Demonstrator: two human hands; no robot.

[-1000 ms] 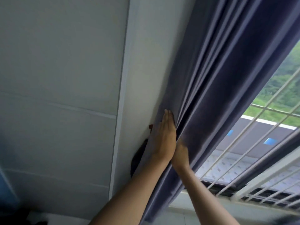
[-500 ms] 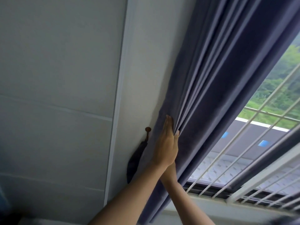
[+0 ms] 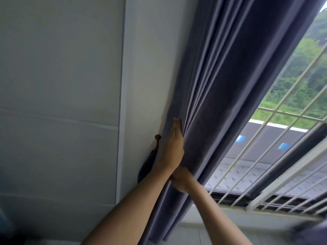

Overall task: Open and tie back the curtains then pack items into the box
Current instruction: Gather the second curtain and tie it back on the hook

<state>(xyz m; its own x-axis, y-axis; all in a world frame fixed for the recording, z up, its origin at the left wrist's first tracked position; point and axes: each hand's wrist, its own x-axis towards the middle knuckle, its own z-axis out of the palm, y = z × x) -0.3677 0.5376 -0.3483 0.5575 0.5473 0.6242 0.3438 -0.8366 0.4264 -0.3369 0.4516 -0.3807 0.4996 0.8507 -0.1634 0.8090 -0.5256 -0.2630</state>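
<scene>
Gathering the curtain (image 3: 221, 96) against the wall (image 3: 148, 68), you press your left hand (image 3: 174, 145) flat on the bunched folds at centre frame, fingers straight and together, which looks meant to keep the pleats packed beside the hook (image 3: 157, 137) just left of it. Your right hand (image 3: 180, 179) sits lower, tucked under the left wrist at the fabric's edge; whether it grips the cloth cannot be told, as its fingers are hidden. A dark tieback (image 3: 146, 167) hangs limp from the hook, not yet round the curtain. The cloth is heavy, matte, grey-purple, falling in long soft ridges. Pale bars (image 3: 276, 131) cross the window at right, smooth and rigid. No box shows in frame
</scene>
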